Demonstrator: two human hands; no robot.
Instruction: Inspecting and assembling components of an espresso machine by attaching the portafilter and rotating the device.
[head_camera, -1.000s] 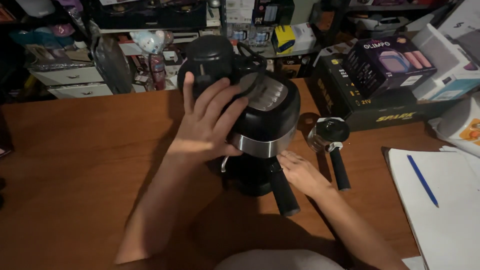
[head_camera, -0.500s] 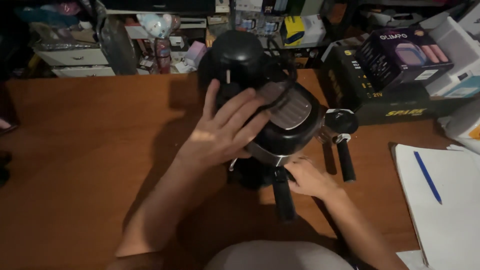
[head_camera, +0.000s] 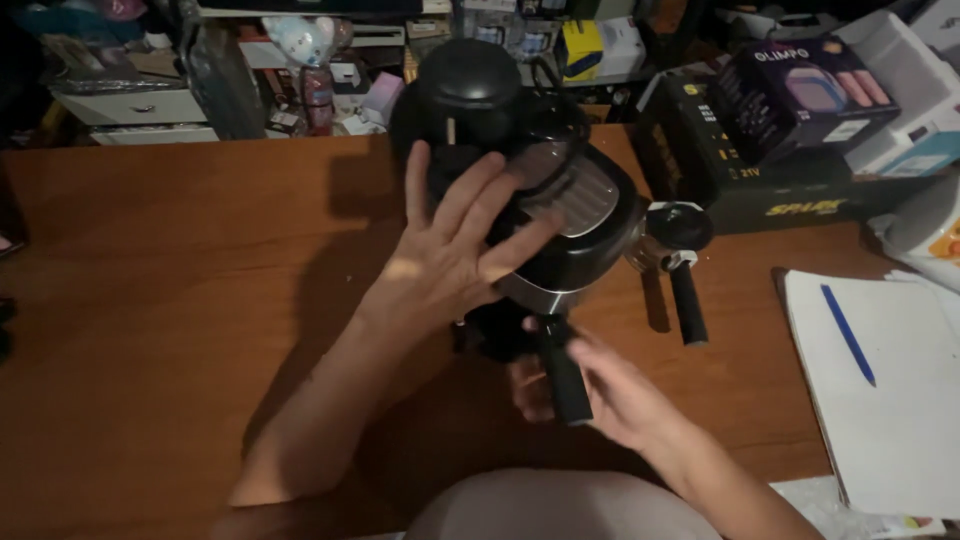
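L hand (head_camera: 455, 265): spread wide, fingers splayed, palm flat against the side of the black, rounded plastic espresso machine with a steel band round its body (head_camera: 545, 215). It presses and braces; nothing is gripped inside it.
R hand (head_camera: 610, 390): loosely curled, part open, at the black, straight portafilter handle (head_camera: 562, 372) that sticks out from under the machine toward the person. Fingers lie along and beside the handle; can't tell if they close fully round it, as the hand is blurred.
Machine: stands on the brown wooden table (head_camera: 190, 300), near its middle, and looks tilted toward the R. Round black cap on top, grooved steel plate on the upper face.
Risk, tip: judged from the lean, the machine could topple to the R if the flat L palm slips, since an open hand gives no real hold.
Risk, knock: a second black-handled portafilter w/ a metal basket (head_camera: 680, 260) lies just beside the machine on the R; a tipping body or a swinging handle could hit it & send it across the table.
Risk, twist: a hard turn at the handle w/ only a palm bracing could spin the whole unit instead of the handle.
Further out: white paper sheets w/ a blue pen (head_camera: 848, 335) at R, well apart. Dark cardboard boxes (head_camera: 790, 130) behind on the R. Cluttered shelves along the back.
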